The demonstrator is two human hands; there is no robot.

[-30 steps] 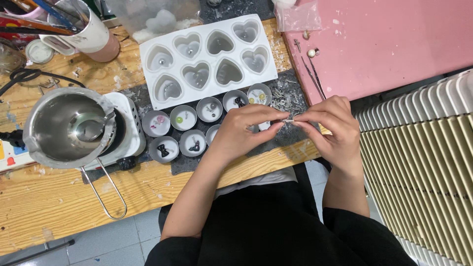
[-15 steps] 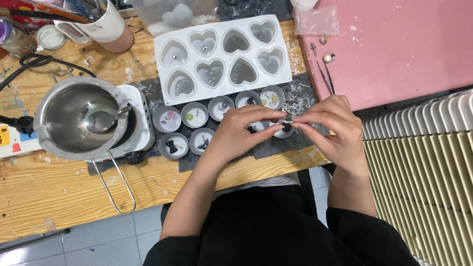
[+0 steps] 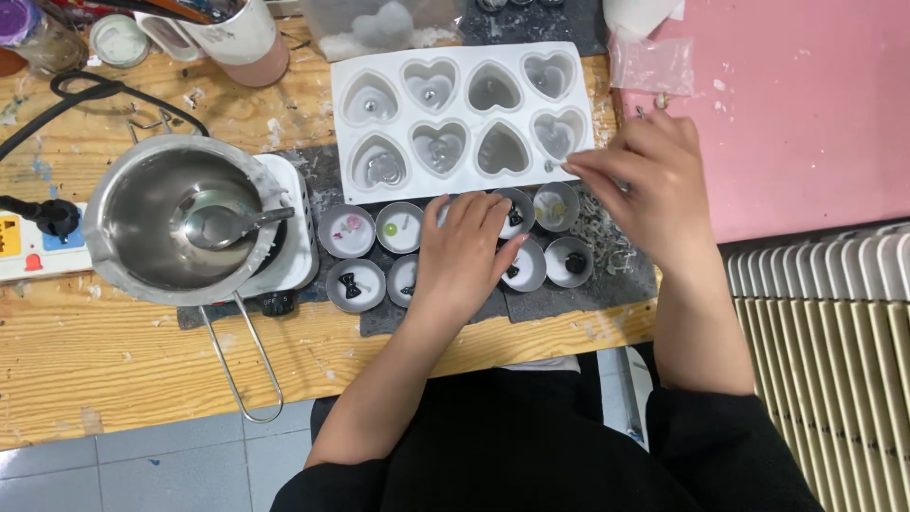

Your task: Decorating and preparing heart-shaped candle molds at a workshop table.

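My left hand (image 3: 464, 248) lies flat with fingers apart over a cluster of small round metal cups (image 3: 347, 230), covering a few of them. Some cups hold tiny black bows (image 3: 353, 284) or coloured beads (image 3: 391, 228). My right hand (image 3: 649, 185) is raised over the lower right corner of the white heart-shaped mould tray (image 3: 341, 133). Its thumb and forefinger pinch a tiny metal piece (image 3: 553, 166) above a heart cavity. A black bow (image 3: 574, 262) sits in the cup below that hand.
A steel pot (image 3: 123, 237) with a spoon (image 3: 223, 226) sits on a white hot plate (image 3: 301, 242) at the left, its wire handle past the table edge. There are a pink board (image 3: 806, 114), a plastic bag (image 3: 654, 62), a brush cup (image 3: 242, 38), a power strip (image 3: 24, 248) and a radiator (image 3: 834, 360).
My hands have parted. The right hand has gone up to the mould tray with the small piece. The left hand has dropped flat onto the cups. The view has shifted left.
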